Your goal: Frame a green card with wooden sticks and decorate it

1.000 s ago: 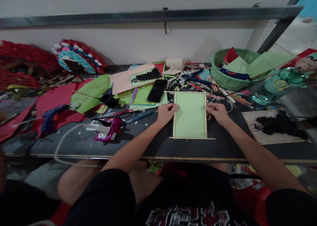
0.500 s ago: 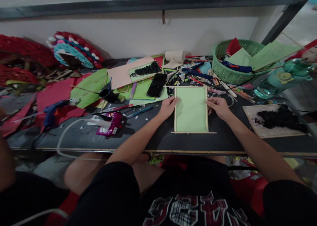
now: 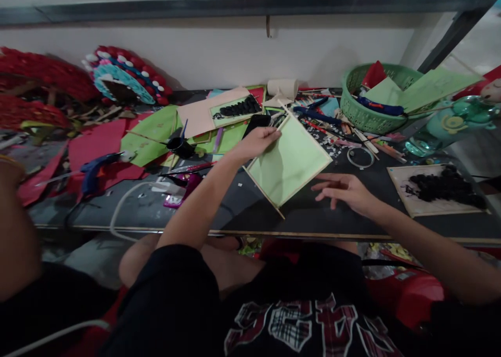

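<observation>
A light green paper panel with a thin wooden stick frame is lifted and tilted above the black table. My left hand grips its upper left corner, fingers closed on the frame. Just right of the panel's lower edge, my right hand hovers over the table with fingers spread, holding nothing and not touching the panel.
A green basket with paper stands at the back right. A board with black material lies at the right. Red and green paper sheets, a small black cup, a glue gun and scattered sticks fill the left and back.
The framed panel lay flat under both hands; now my left hand has lifted and turned it, and my right hand has let go and moved right.
</observation>
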{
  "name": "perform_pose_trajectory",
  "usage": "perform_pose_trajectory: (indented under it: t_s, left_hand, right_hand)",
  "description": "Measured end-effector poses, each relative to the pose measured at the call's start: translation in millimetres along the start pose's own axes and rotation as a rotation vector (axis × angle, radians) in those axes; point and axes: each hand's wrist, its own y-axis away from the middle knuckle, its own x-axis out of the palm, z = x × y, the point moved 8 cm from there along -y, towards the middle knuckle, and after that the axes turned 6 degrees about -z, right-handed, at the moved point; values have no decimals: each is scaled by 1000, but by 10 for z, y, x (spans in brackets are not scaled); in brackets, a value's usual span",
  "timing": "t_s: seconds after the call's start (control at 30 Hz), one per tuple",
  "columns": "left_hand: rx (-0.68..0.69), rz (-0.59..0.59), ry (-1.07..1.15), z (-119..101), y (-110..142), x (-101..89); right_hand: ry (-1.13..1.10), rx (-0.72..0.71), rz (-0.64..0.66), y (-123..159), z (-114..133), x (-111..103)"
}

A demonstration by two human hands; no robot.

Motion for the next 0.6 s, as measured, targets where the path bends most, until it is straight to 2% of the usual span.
perform_pose_trajectory:
  t_s: [0.17,0.23,0.33,0.4,0.5,0.6]
  left_hand:
    - [41,396,-195,-407,-20,260]
    - [88,566,-294,-445,43,458]
    - [217,833,-512,-359,161,772]
    - [310,879,-658,-275,145,897]
    - [392,812,-798,-200,30,979]
    - [440,799,-855,-153,10,1019]
  right_hand:
    - [89,-31,-256,-157,163,-515]
    - [119,-48,-263,-198,222,-582]
    - [258,-69,-228,-261,250,-523]
    - [376,-77,-247,-342,224,-474]
    - [492,-128,-284,-512,193,-400]
    - [562,-230,-261,-612,197,-327]
